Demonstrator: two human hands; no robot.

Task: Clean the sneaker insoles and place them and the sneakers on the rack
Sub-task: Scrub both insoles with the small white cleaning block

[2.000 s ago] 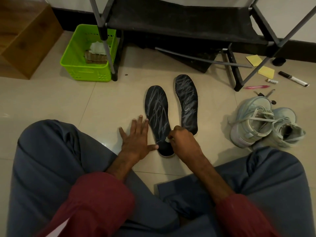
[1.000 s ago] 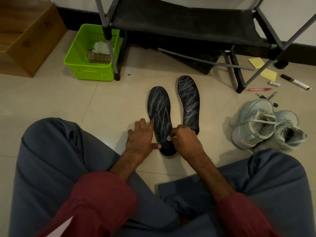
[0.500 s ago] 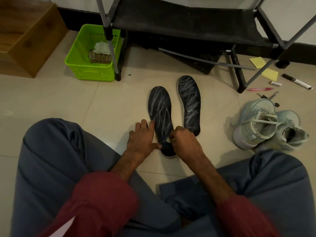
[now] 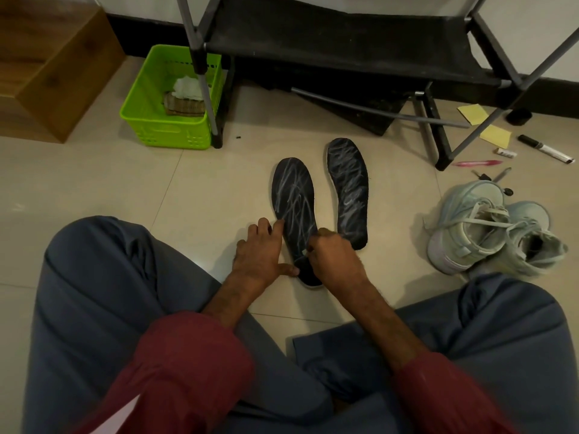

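Two black insoles streaked with white marks lie side by side on the tile floor, the left insole (image 4: 293, 198) nearer me and the right insole (image 4: 349, 189) a little farther. My left hand (image 4: 258, 252) rests on the floor against the left insole's edge, with the forefinger and thumb touching it. At that insole's heel end, my right hand (image 4: 333, 258) pinches a small white piece (image 4: 305, 252). The pale sneakers (image 4: 488, 230) lie together on the floor at the right. The black rack (image 4: 344, 42) stands behind the insoles.
A green basket (image 4: 156, 126) with a white rag and a checked cloth stands by the rack's left leg. A wooden box (image 4: 47, 73) is far left. Yellow notes (image 4: 496, 136), a marker (image 4: 545, 148), a pink pen and keys lie at the right. My crossed legs fill the foreground.
My left hand went from flat and splayed on the floor to drawn in against the left insole's edge. My right hand stays at the heel with small movements.
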